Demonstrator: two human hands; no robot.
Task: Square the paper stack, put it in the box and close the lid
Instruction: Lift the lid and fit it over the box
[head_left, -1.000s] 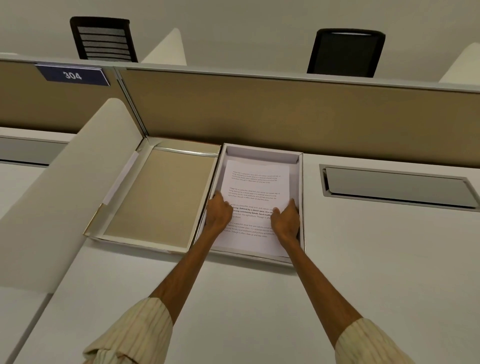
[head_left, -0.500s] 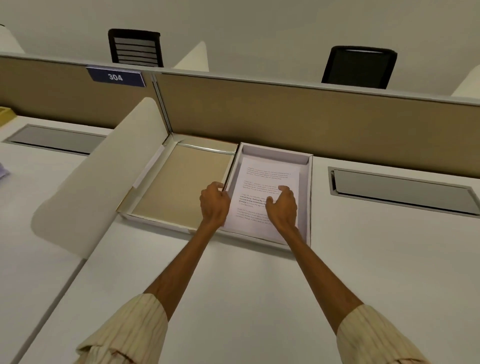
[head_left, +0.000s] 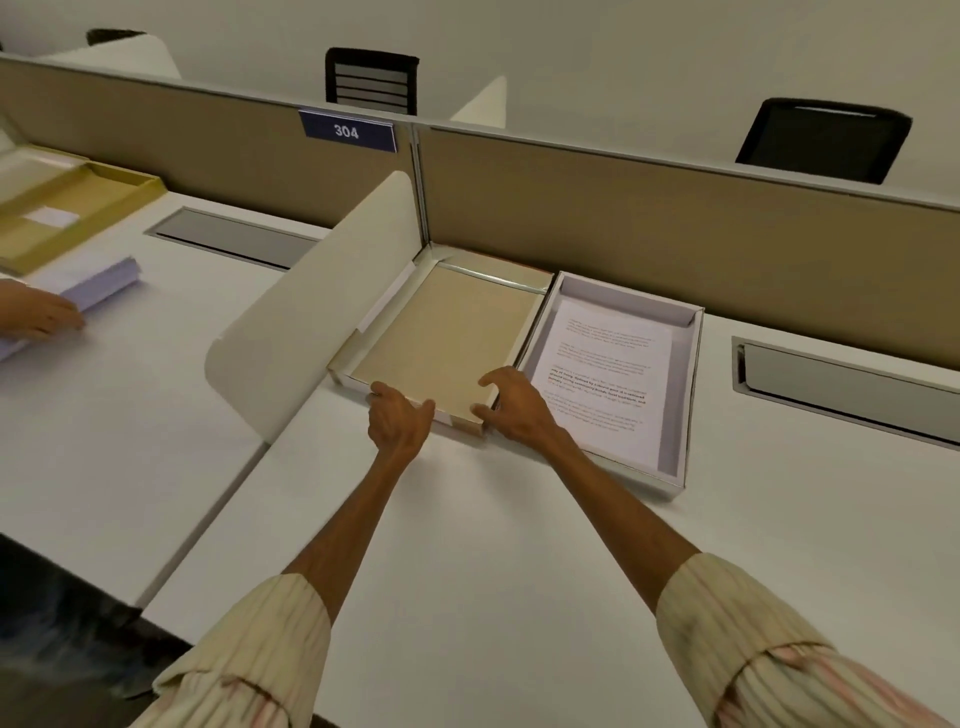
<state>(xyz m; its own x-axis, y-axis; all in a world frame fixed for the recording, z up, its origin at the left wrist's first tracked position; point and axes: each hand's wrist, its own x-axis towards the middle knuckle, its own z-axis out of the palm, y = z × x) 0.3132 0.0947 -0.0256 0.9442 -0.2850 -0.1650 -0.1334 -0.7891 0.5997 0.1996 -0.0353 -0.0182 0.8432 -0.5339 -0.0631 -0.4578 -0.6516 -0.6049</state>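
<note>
1. The box (head_left: 685, 395) sits open on the white desk (head_left: 467, 545), its far wall against the tan partition (head_left: 649, 223). Interior walls are pale grey.
2. The paper stack (head_left: 605, 384) lies flat inside the box, printed side up, nearer the left wall than the right. Its edges look aligned, though fine detail is blurred.
3. The lid (head_left: 441, 338) lies upside down just left of the box, its right edge touching or nearly touching the box's left wall. The tan inner face is upward.
4. The left hand (head_left: 397, 421) is at the lid's near edge, towards its left part. Fingers curl over the rim and the thumb reaches right along the edge. Whether it is gripping firmly cannot be told.
5. The right hand (head_left: 514, 402) is at the lid's near right corner, fingers spread wide and arched above the rim, thumb low beside the corner. It holds nothing that can be confirmed.
6. The paper stack lies to the right of the right hand, close by but apart from it; neither hand touches the paper.
7. A curved white divider (head_left: 311, 322) stands to the left of the lid.
8. At the far left, another person's hand (head_left: 36, 314) rests on a second pile of paper (head_left: 88, 283) beside a yellow tray (head_left: 78, 208).
</note>
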